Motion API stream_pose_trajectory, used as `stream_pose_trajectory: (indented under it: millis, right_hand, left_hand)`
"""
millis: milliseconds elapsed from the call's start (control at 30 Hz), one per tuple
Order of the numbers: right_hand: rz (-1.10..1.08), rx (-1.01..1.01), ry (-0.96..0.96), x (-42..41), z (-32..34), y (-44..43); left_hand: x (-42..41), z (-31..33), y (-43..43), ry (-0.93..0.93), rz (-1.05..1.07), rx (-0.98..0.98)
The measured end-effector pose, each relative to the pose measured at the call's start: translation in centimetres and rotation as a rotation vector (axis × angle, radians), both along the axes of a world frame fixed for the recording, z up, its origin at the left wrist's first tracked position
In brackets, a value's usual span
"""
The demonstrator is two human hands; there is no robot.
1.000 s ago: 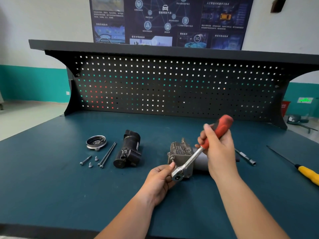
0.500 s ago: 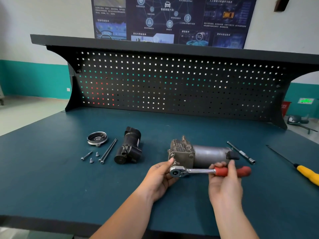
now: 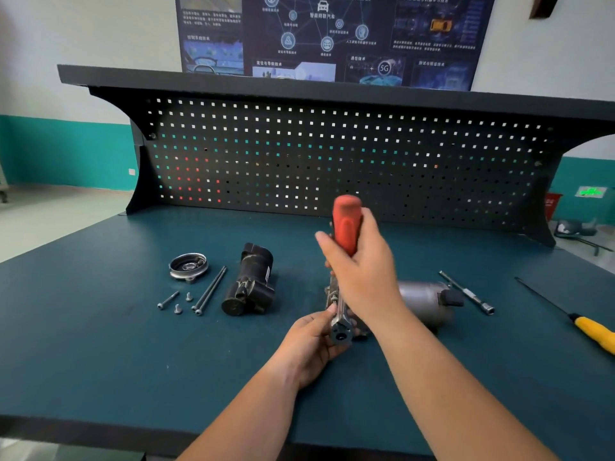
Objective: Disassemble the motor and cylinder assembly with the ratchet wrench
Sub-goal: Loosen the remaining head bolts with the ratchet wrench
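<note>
My right hand (image 3: 362, 271) clenches the ratchet wrench (image 3: 346, 224) handle for leverage; my left hand (image 3: 312, 347) pinches its head, I think to keep it seated. The motor and cylinder assembly (image 3: 422, 301) lies just behind both hands.

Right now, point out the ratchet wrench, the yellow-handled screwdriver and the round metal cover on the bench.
ratchet wrench (image 3: 346, 224): head view, on the upper part of its red handle.
yellow-handled screwdriver (image 3: 595, 333): head view, on the yellow handle.
round metal cover (image 3: 188, 266): head view, on its dished middle.
</note>
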State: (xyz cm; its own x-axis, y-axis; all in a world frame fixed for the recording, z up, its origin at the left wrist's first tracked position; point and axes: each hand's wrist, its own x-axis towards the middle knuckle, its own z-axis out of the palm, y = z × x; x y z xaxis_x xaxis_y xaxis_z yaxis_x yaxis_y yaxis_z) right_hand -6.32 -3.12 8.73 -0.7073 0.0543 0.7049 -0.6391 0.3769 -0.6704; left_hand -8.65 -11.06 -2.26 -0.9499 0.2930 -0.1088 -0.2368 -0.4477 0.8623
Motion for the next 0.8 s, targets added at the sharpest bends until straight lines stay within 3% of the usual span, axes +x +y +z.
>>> stream_pose_trajectory:
  millis: [67,233,300,400,467,633,733,800]
  right_hand:
    - [0.010,-0.068,-0.031,-0.9,0.8,-0.4]
    - [0.026,-0.703,-0.178,-2.8,0.6,2.5]
    - [0.012,-0.979,-0.166,-2.6,-0.6,3.9]
    - [-0.026,-1.234,-0.134,-1.0,-3.6,5.4]
    - [-0.025,-1.366,-0.189,0.3,-6.0,6.2]
    - [0.054,-1.609,-0.534,2.5,-10.3,6.8]
    - [0.077,-1.642,-0.573,2.8,-10.4,6.8]
    - [0.064,-1.619,-0.500,2.6,-9.6,6.7]
  left_hand:
    - [0.0,0.1,-0.1,-0.003,-0.002,0.001]
    - [-0.3,-0.1,-0.4,-0.044,-0.009,0.105]
    - [-0.3,-0.2,-0.3,-0.016,0.012,0.091]
    - [-0.4,-0.3,0.0,0.018,0.050,0.027]
    - [-0.4,-0.3,0.1,0.022,0.071,0.004]
    - [-0.3,-0.2,0.2,0.019,0.095,0.003]
    - [-0.2,-0.1,0.1,0.009,0.099,-0.004]
    - [-0.2,-0.1,0.0,-0.004,0.094,0.003]
